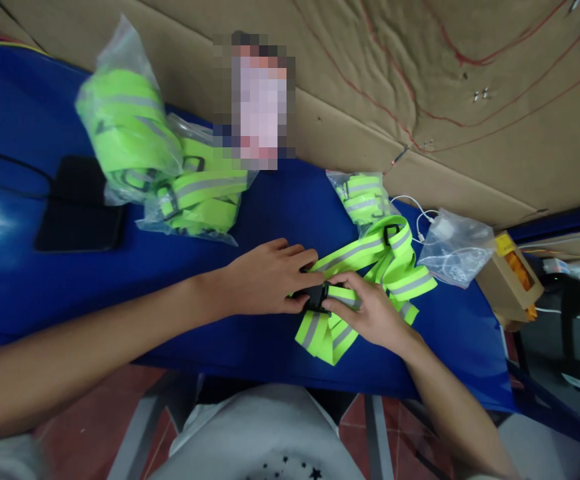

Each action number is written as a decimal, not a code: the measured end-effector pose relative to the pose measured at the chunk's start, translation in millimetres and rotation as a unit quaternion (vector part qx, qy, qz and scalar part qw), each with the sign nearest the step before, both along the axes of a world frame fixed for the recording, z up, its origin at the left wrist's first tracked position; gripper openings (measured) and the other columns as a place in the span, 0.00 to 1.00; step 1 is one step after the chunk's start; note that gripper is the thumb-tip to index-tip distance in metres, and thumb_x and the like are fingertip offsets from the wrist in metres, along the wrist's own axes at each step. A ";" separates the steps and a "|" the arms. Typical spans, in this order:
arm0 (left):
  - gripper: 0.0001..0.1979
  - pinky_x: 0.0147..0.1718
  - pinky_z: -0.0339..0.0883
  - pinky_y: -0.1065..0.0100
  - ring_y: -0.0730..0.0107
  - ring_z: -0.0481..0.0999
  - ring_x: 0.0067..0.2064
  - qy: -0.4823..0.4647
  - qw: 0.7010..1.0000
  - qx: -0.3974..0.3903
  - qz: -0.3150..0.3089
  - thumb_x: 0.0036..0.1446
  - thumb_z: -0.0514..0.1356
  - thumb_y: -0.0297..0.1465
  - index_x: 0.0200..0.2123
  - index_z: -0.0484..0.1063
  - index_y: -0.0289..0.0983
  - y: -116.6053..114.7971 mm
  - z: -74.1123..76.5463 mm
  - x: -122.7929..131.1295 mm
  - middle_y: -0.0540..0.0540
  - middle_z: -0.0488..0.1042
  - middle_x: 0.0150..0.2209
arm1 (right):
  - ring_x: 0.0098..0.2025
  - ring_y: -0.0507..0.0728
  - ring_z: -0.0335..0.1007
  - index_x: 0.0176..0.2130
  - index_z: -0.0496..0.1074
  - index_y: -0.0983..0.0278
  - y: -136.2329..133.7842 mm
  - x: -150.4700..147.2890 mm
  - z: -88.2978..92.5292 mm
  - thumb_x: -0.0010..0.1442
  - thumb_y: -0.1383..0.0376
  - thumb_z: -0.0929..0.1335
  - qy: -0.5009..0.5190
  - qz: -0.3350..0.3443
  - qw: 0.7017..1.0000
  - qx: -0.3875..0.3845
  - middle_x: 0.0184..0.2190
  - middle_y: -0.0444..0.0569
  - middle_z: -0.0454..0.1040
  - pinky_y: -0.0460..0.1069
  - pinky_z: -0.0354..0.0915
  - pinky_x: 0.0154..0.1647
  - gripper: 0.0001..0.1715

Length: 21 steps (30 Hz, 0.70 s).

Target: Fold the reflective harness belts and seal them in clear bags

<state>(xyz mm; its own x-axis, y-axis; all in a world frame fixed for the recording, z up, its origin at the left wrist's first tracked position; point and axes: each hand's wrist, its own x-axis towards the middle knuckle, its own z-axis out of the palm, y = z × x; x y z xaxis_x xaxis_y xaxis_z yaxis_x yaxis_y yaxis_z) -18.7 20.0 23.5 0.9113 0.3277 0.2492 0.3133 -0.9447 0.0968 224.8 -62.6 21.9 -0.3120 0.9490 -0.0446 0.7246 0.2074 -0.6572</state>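
A neon yellow-green reflective strap point(405, 270) with a grey stripe lies in loose folds on the blue table. At its near end is a black buckle point(315, 298). My left hand point(273, 277) has its fingers closed on the buckle's left side, partly covering it. From the right, my right hand point(370, 310) pinches the webbing just beside the buckle, thumb below and fingers above. A small black slider point(391, 233) sits on the strap farther back. Some of the strap is hidden under my right hand.
Clear bags of neon straps point(125, 127) stand at the back left, with another small bag point(363, 198) behind the strap. A black phone-like slab point(80, 207) lies left. At right are a clear plastic bag point(455, 247), white cable and cardboard box point(510, 280). Cardboard point(350, 53) lines the back.
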 end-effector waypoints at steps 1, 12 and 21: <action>0.16 0.36 0.62 0.62 0.58 0.77 0.42 0.001 1.000 0.003 -0.003 0.60 0.65 0.35 0.51 0.73 0.41 -1.0 0.8 0.3 0.43 0.76 0.45 | 0.42 0.59 0.81 0.52 0.71 0.58 0.4 0.2 1.8 0.66 0.52 0.72 -0.001 -0.004 1.000 -0.014 0.44 0.47 0.83 0.50 0.74 0.39 0.19; 0.16 0.42 0.70 0.69 0.66 0.80 0.47 -0.076 0.984 -0.161 0.033 0.66 0.64 0.35 0.55 0.71 0.39 2.3 1.3 -4.3 0.45 0.78 0.48 | 0.30 0.53 0.71 0.37 0.73 0.61 4.9 11.4 12.0 0.64 0.49 0.72 0.074 -0.024 0.996 -0.047 0.29 0.42 0.75 0.47 0.65 0.31 0.18; 0.20 0.43 0.71 0.68 0.73 0.78 0.43 -0.223 0.932 -0.226 0.177 0.72 0.53 0.45 0.46 0.74 0.35 45.6 42.7 -36.9 0.48 0.80 0.42 | 0.34 0.60 0.76 0.40 0.78 0.57 -12.4 108.4 58.5 0.54 0.49 0.78 0.320 -0.250 0.901 0.154 0.35 0.53 0.78 0.56 0.67 0.34 0.20</action>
